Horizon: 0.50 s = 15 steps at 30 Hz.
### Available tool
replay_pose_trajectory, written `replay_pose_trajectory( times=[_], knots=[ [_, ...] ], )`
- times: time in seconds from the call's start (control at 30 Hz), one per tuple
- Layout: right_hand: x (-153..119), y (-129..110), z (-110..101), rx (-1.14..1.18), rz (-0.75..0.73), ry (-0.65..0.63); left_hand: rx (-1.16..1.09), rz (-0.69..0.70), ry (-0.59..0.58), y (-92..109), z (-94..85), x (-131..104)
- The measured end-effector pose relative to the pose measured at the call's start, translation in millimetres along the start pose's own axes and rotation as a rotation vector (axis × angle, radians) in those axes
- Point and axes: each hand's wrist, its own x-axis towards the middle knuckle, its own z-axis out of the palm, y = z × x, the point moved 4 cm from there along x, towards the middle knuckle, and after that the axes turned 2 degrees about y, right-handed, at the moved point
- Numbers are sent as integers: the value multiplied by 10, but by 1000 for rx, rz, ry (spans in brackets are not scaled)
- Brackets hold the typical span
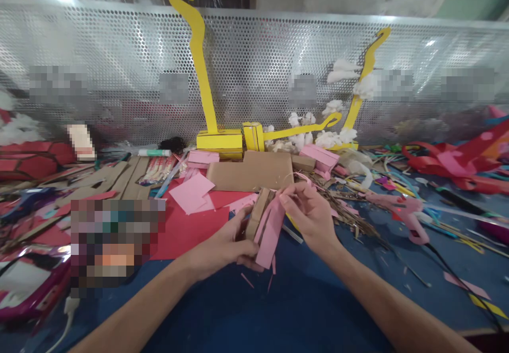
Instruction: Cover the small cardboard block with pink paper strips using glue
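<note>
One perforated metal panel [270, 67] spans the back, upright behind the work. Blue table [318, 310] below it, heavily littered to both sides. Three yellow hooked pieces against or near the panel: a tall one [202, 77] upright on a box base, one [302, 130] lying on its side, one [363, 72] leaning at right beside white tufts. Red sheet [191, 236] flat, left of centre, with a pink paper square [193, 193] on top. Brown cardboard piece [252, 171] just beyond the hands. Pink glue gun [405, 210] lies at right, apart from the hands, black cord running toward the near edge.

Left hand [238, 241]: fingers closed around a small cardboard box [258, 212], held tilted over the table between both forearms. Right hand [310, 212]: thumb and fingertips appear to pinch the upper end of pink paper [271, 234] along the box's right side; exact contact is blurred. Smallest noted: thin pink slivers [247, 280] just below the box.
</note>
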Motion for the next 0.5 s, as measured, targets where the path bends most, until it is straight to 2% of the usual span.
replay_pose_trajectory(
  times=[0.07, 0.13, 0.2, 0.27, 0.37, 0.43, 0.5],
  knots=[
    [61, -74, -119, 41, 6, 91, -48, 4, -4, 17, 3, -5],
    [127, -149, -327, 115, 30, 208, -106, 26, 7, 30, -24, -1],
    [171, -176, -543, 160, 87, 219, -165, 62, 44, 34, -88, 17],
    [165, -110, -695, 119, 188, 77, -213, 95, 113, 26, -181, 46],
    [75, 139, -825, -32, 291, -131, -235, 118, 193, 11, -288, 83],
    [34, 312, -871, -183, 283, -181, -222, 131, 202, 19, -306, 92],
    [29, 407, -916, -262, 272, -151, -214, 143, 206, 41, -295, 85]
  ],
)
